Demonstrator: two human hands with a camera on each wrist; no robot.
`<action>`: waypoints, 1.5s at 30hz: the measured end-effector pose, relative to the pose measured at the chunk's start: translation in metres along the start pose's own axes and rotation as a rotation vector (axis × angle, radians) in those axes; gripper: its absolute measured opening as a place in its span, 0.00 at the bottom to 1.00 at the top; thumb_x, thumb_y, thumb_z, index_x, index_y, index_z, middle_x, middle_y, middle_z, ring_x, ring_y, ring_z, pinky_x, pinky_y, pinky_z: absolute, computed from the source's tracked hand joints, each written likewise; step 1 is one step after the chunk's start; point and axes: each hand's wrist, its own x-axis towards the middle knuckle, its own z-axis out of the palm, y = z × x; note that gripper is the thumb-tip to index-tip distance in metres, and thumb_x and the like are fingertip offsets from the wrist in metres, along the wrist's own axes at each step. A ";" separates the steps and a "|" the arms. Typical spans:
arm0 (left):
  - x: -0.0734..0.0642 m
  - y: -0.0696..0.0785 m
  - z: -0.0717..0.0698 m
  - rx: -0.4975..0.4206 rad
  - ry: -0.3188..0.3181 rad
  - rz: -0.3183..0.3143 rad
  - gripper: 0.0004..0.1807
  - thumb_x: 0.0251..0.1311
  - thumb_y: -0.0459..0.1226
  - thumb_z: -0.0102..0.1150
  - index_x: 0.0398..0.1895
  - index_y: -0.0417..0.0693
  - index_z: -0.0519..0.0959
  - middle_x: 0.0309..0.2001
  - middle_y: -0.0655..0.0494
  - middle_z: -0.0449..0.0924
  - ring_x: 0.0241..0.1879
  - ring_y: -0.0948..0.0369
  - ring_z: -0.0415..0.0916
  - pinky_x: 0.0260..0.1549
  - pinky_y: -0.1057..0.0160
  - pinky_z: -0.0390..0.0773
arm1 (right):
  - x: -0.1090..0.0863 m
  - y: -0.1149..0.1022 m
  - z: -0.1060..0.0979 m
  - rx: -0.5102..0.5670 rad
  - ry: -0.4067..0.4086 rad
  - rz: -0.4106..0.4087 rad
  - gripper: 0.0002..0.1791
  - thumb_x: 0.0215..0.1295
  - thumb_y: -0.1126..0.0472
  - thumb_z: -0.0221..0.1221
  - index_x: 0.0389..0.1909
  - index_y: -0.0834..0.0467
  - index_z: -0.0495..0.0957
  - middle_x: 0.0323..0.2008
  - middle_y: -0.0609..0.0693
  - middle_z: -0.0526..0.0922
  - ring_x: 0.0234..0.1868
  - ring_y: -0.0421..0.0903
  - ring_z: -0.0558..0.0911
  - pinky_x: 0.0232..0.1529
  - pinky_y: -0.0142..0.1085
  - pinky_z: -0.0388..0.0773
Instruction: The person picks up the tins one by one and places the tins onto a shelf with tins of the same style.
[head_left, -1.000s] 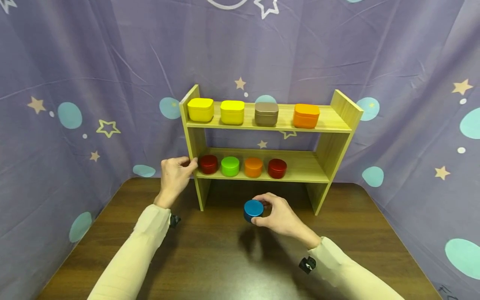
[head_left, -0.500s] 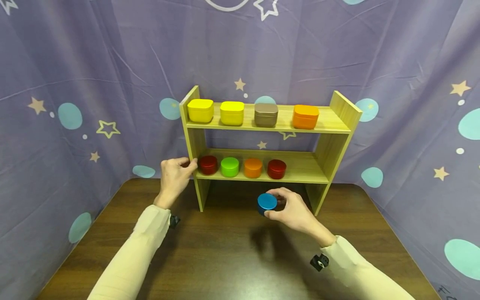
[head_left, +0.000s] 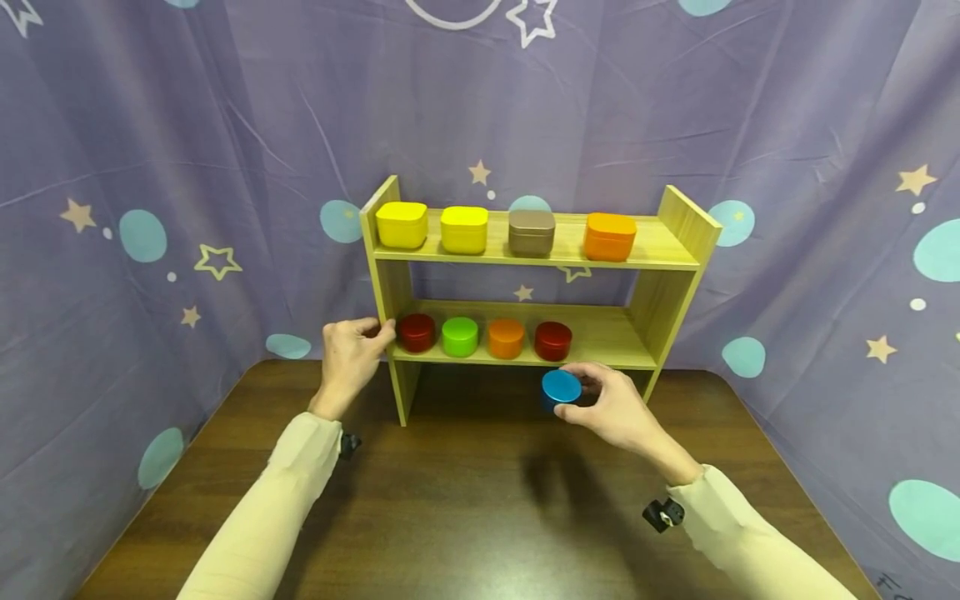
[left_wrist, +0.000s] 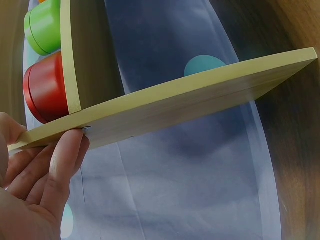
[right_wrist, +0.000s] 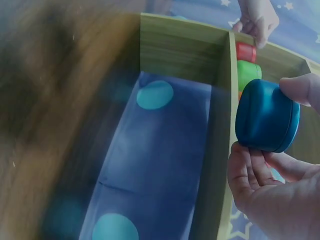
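Observation:
My right hand (head_left: 617, 410) grips a round blue tin (head_left: 561, 388) by its sides, thumb on one side and fingers on the other. The tin is raised over the table, just in front of the lower board of a two-tier wooden shelf (head_left: 611, 337). My left hand (head_left: 349, 360) pinches the front edge of the shelf's left side panel (left_wrist: 165, 97), as the left wrist view shows. On the lower board, left to right, stand a dark red tin (head_left: 417, 332), a green tin (head_left: 460, 337), an orange tin (head_left: 506, 338) and another dark red tin (head_left: 552, 341).
The upper board carries two yellow boxes (head_left: 402, 225), a grey-brown box (head_left: 531, 232) and an orange box (head_left: 610, 237), all with rounded corners. Bare board (head_left: 611, 343) lies right of the last red tin. A dark wooden table (head_left: 450, 517) is below; a purple patterned curtain (head_left: 247, 150) hangs behind.
My right hand has carried the blue tin rightward and up toward the lower board's front edge. My left hand has stayed on the side panel.

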 end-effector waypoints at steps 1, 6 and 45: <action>0.000 0.000 0.000 0.001 0.000 0.001 0.29 0.62 0.33 0.69 0.03 0.46 0.69 0.08 0.54 0.65 0.12 0.78 0.53 0.15 0.76 0.51 | 0.000 0.001 -0.003 -0.002 0.005 -0.002 0.29 0.59 0.59 0.78 0.62 0.61 0.84 0.57 0.61 0.89 0.52 0.55 0.91 0.53 0.40 0.86; 0.000 0.000 0.000 0.001 0.001 -0.001 0.29 0.62 0.33 0.69 0.04 0.46 0.69 0.08 0.54 0.66 0.12 0.78 0.53 0.15 0.76 0.52 | 0.003 0.003 -0.016 -0.015 0.021 -0.008 0.29 0.60 0.59 0.77 0.62 0.61 0.84 0.56 0.61 0.89 0.51 0.54 0.91 0.52 0.35 0.85; -0.001 0.000 0.001 0.004 0.020 0.026 0.29 0.61 0.32 0.70 0.03 0.46 0.68 0.07 0.54 0.65 0.12 0.77 0.52 0.15 0.76 0.50 | 0.024 0.024 -0.058 -0.067 0.059 0.129 0.33 0.64 0.53 0.74 0.67 0.64 0.81 0.57 0.66 0.89 0.54 0.57 0.91 0.45 0.23 0.80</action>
